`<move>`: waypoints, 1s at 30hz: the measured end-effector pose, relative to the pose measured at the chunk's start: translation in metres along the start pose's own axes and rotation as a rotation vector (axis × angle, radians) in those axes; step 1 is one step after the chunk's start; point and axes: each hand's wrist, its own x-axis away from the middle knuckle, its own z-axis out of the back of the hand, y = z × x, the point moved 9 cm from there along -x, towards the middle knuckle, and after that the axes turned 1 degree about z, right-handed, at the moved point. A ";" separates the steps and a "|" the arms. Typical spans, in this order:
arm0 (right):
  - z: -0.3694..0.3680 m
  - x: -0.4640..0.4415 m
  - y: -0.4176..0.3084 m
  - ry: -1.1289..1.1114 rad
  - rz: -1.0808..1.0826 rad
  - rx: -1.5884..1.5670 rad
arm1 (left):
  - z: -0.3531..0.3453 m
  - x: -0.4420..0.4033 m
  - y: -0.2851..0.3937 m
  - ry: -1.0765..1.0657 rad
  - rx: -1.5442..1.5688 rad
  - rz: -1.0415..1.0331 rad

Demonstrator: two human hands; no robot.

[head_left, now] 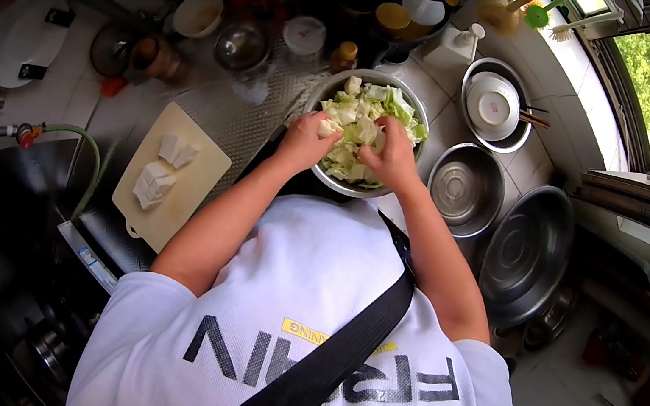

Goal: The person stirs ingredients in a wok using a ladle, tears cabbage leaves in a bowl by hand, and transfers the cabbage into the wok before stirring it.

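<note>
A metal bowl (423, 103) full of cut pale-green cabbage (364, 111) stands in front of me. My left hand (307, 141) is at the bowl's left side, its fingers closed round a pale piece of cabbage (328, 127). On the right side of the bowl, my right hand (390, 155) has its fingers bent down into the leaves; what lies between its fingertips is hidden. To the left, a cream cutting board (197, 169) carries white blocks (154, 182) cut into pieces.
Right of the bowl are an empty metal basin (465, 190), a larger dark basin (526, 256) and a basin holding white bowls (492, 108) with chopsticks. Behind stand a small metal bowl (242, 46), a lidded tub (304, 35) and a small bottle (344, 57).
</note>
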 end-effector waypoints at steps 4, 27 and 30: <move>0.028 0.009 0.037 0.068 -0.251 -0.338 | 0.003 0.004 0.006 0.023 -0.001 -0.007; 0.044 0.005 0.025 0.277 -0.127 -0.057 | -0.008 -0.060 0.070 0.053 -0.103 -0.431; 0.043 -0.005 0.051 0.335 -0.245 0.108 | -0.052 -0.089 0.053 -0.084 -0.278 -0.253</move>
